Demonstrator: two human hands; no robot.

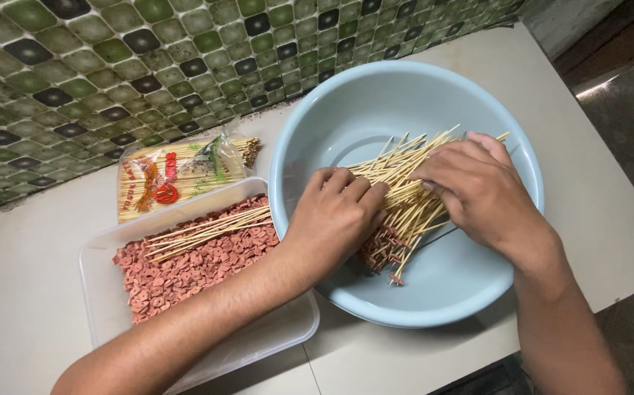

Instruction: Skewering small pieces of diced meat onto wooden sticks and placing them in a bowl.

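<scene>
Both hands down in the bowl [346, 102] on one fat bundle of skewers [405, 186]. Left hand [335, 219] curled over the bundle's lower part, fingers [346, 183] wrapped across the sticks, knuckles up, so grasping them; thumb side hidden, can't tell how tight. Right hand [478, 186] laid over the upper part from 3 o'clock, fingers bent down onto the sticks, pressing or gripping them, palm side out of view. Bare stick ends fanning out toward 1 o'clock past the right hand, almost to the rim. Loaded ends pointing to 6 o'clock, with small reddish sausage slices [379, 252] threaded on, poking out just below the left hand and resting on the bowl's floor. Bowl pale blue, round, sitting on a light counter [609, 212] near its front edge. At 9 o'clock from the bowl, touching or tucked just under its rim, a clear plastic tray [97, 292] packed with more slices [178, 271], same reddish colour, and a few loose sticks [207, 230] lying across that heap, tips toward the bowl. Behind the tray at 11 o'clock, an opened pack [178, 175] of bamboo skewers, lying flat against the wall. Wall [112, 66] all small green and dark mosaic tiles. Left forearm crossing over the tray's front corner.
</scene>
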